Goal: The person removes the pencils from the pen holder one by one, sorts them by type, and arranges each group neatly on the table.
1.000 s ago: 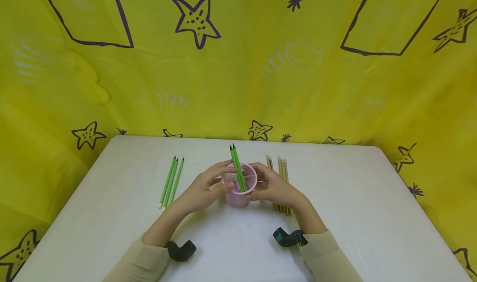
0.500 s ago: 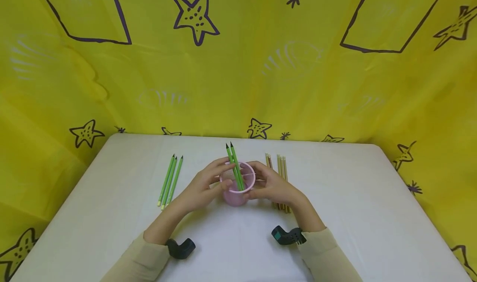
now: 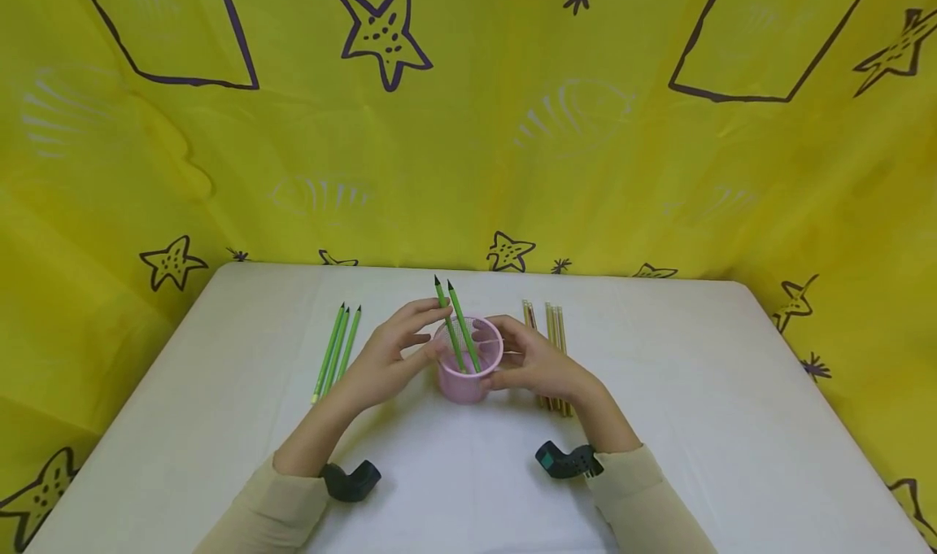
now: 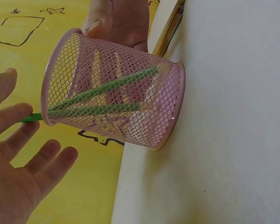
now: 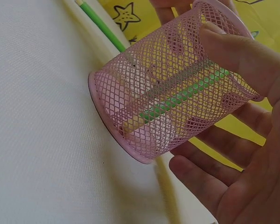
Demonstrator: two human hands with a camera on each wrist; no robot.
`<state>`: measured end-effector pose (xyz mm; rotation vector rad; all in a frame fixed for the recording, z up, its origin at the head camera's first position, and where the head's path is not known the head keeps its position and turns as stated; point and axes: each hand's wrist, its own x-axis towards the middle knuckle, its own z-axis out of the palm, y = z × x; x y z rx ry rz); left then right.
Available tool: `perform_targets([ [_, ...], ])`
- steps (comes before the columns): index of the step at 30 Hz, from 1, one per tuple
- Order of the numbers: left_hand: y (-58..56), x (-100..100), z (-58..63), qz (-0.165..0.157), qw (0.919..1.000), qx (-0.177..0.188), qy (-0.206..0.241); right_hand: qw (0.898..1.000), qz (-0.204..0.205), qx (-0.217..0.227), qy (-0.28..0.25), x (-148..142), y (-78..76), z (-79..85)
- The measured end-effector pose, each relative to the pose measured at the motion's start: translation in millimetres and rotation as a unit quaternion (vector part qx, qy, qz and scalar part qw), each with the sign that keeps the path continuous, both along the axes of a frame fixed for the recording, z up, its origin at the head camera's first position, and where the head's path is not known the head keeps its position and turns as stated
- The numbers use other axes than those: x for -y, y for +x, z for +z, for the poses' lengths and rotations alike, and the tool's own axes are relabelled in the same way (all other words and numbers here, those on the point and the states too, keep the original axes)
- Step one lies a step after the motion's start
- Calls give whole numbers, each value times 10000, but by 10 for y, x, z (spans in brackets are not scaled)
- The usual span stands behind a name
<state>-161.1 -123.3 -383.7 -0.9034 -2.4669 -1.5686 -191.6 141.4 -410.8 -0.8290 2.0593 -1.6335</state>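
A pink mesh pencil cup stands upright at the middle of the table, with two green pencils leaning in it, dark points up. My right hand holds the cup from its right side, thumb near the rim and fingers round the far wall. On the other side, my left hand is spread loosely by the rim; one fingertip is right at a pencil's upper end. In the left wrist view its thumb and fingers stand apart from the mesh.
Three green pencils lie on the white table to the left, partly behind my left forearm. Several gold pencils lie to the right, partly hidden by my right hand. A yellow patterned cloth hangs behind the table.
The tops of the two pencils have swung left and spread apart in the cup. My left hand has drawn back leftward, off the rim, and its fingers have loosened. My right hand has stayed.
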Motion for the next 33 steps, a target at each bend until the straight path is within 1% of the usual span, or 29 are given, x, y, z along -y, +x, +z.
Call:
perform_targets([
  [5, 3, 33, 53, 96, 9999, -53, 99, 10000, -44, -27, 78, 2, -3, 6],
  [11, 2, 92, 141, 91, 9988, -264, 399, 9999, -56, 4, 106, 6, -6, 21],
  [18, 67, 131, 277, 184, 9961, -530, 674, 9999, -78, 45, 122, 2, 10, 8],
  [23, 101, 159, 349, 256, 9941, -609, 855, 9999, -35, 65, 73, 8, 10, 5],
  [27, 109, 180, 386, 327, 9910, -752, 1055, 10000, -13, 30, 5, 5, 1, 10],
  [33, 136, 199, 447, 557, 9848, -968, 1333, 10000, 48, 6, -65, -2, 1, 9],
])
